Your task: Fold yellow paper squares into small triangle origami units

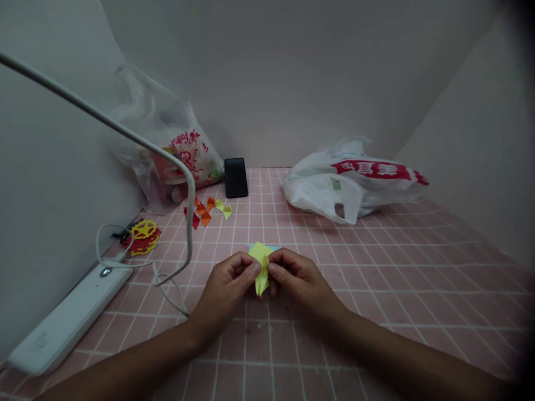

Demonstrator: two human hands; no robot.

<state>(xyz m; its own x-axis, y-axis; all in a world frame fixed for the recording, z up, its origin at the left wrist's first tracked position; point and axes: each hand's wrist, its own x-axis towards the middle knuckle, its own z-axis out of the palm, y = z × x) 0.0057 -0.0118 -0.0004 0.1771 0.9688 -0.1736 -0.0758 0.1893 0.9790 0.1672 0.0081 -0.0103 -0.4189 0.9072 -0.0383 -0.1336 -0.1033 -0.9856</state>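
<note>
The left hand (229, 278) and right hand (295, 275) met near the middle of the desk (376, 289), a little toward its front edge, both pinched on 1 piece of yellow paper (261, 267). Thumbs and forefingers closed on it from either side, so the paper hung between them just above the pink grid; that grip suited pressing a crease, with each hand steadying the fold against the other. A blue sheet (273, 247) peeked out behind the yellow one, just beyond the fingertips.

Small folded pieces (207, 210) in red, orange and yellow lay grouped toward the back left, apart from the hands. A phone (236, 177) lay at the back edge. 2 plastic bags sat back there too: a clear bag (175, 150) in the back left corner and a white bag (346, 181) toward the right. A lamp (67, 320) stood along the left edge, its arm arching over the desk, beside red and yellow cutouts (142, 236).
</note>
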